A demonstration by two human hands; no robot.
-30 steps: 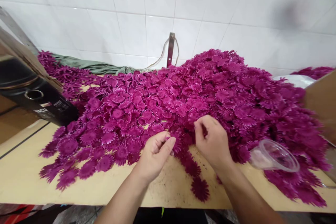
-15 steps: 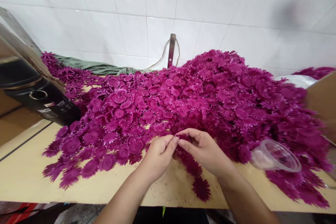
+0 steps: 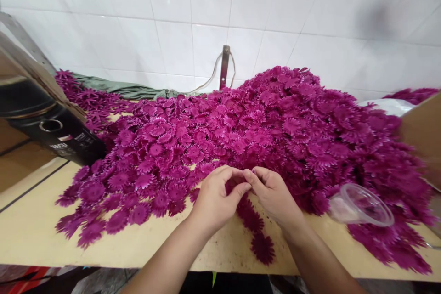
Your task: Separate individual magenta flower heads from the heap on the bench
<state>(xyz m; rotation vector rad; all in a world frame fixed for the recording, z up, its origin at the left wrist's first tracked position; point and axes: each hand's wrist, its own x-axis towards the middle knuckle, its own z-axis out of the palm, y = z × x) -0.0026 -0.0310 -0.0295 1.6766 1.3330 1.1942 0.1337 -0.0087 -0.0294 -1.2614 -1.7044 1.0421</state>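
My left hand [image 3: 219, 200] and my right hand [image 3: 278, 197] meet fingertip to fingertip just above the table's front part. The right thumb and fingers are pinched together, with a tiny magenta speck at their tips. Bent round, the left fingers touch the right thumb, the left thumb below them. What lies between the fingertips is too small and hidden to name. Behind both hands rises a big heap of magenta artificial flower heads [image 3: 223, 124] with toothed petals. A single flower head [image 3: 262, 248] lies flat on the table between my forearms.
A black bottle [image 3: 76, 140] leans beside cardboard at left. On the right, a clear plastic cup [image 3: 367, 204] lies tipped among flowers, near a cardboard box [image 3: 425, 133]. Green cloth [image 3: 120, 85] runs along the tiled wall, where a metal bracket [image 3: 224, 68] stands. Bare table [image 3: 144, 248] shows in front.
Both hands have shifted slightly right. The right fingers have curled in more, and the left thumb has moved apart from its index finger. The heap looks the same.
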